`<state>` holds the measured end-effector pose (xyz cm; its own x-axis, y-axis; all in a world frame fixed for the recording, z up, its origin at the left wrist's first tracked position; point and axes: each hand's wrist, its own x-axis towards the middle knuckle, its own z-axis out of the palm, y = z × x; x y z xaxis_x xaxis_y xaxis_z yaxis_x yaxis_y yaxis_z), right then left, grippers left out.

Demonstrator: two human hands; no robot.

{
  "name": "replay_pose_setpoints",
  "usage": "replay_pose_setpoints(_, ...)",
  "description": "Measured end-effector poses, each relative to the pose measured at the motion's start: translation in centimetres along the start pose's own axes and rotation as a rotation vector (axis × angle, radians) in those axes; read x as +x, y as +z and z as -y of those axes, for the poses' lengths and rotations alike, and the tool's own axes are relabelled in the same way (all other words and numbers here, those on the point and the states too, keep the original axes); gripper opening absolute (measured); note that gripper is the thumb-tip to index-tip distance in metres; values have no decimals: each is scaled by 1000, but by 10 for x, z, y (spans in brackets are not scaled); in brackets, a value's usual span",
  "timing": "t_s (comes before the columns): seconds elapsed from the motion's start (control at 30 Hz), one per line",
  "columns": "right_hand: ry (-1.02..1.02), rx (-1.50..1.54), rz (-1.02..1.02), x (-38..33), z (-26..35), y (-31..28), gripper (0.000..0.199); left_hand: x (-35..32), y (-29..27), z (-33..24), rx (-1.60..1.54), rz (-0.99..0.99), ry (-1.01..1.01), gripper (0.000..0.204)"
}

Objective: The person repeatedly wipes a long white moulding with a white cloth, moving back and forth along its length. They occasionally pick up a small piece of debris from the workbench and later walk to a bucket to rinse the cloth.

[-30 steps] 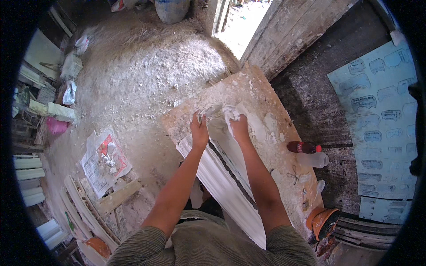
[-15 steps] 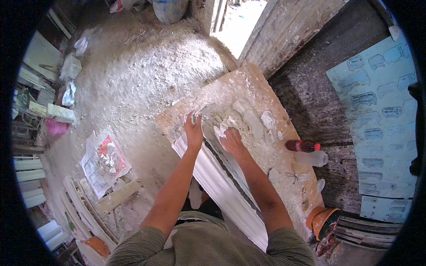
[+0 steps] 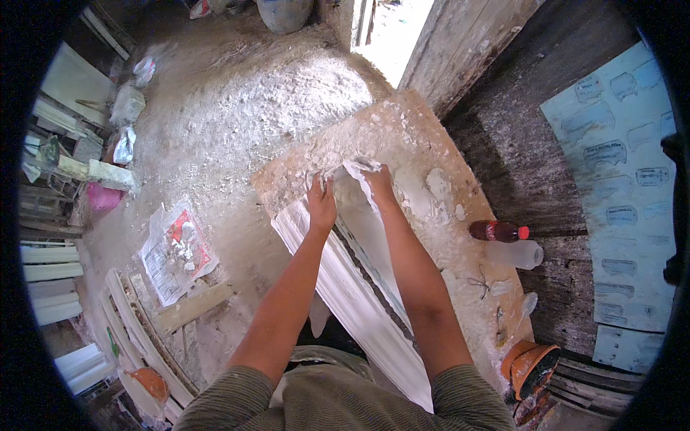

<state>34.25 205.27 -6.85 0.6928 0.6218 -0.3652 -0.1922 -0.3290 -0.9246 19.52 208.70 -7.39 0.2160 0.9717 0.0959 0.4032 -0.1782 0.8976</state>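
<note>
Against the frame half a second earlier, the right hand (image 3: pixel 379 179) is found moved back up, level with the left hand (image 3: pixel 321 205), at the far end of the white moulded strip (image 3: pixel 345 287). The strip lies lengthwise on the plaster-crusted board (image 3: pixel 431 144). Left fingers are laid together, flat on the strip; right fingers are curled on wet white plaster (image 3: pixel 359 167) — grip not discernible. A dark bottle with a red cap (image 3: pixel 497 230) lies at the board's right edge. A printed red-and-white sack (image 3: pixel 176 251) is noted flat on the floor, left.
</note>
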Motion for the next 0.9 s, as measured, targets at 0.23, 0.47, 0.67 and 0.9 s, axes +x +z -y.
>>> replay_pose_setpoints(0.23,-29,-32,0,4,-46,-30,47,-33,0,-28,-110,52,-100,49)
replay_pose_setpoints(0.47,-33,11,6,-68,-97,-111,56,-143,12,-34,-72,153,-99,45)
replay_pose_setpoints(0.67,50,133,15,-208,-86,-206,44,-281,34,-48,-169,182,-94,42)
replay_pose_setpoints(0.9,-45,214,32,-335,-129,-317,41,-457,58,-75,-144,217,-80,35)
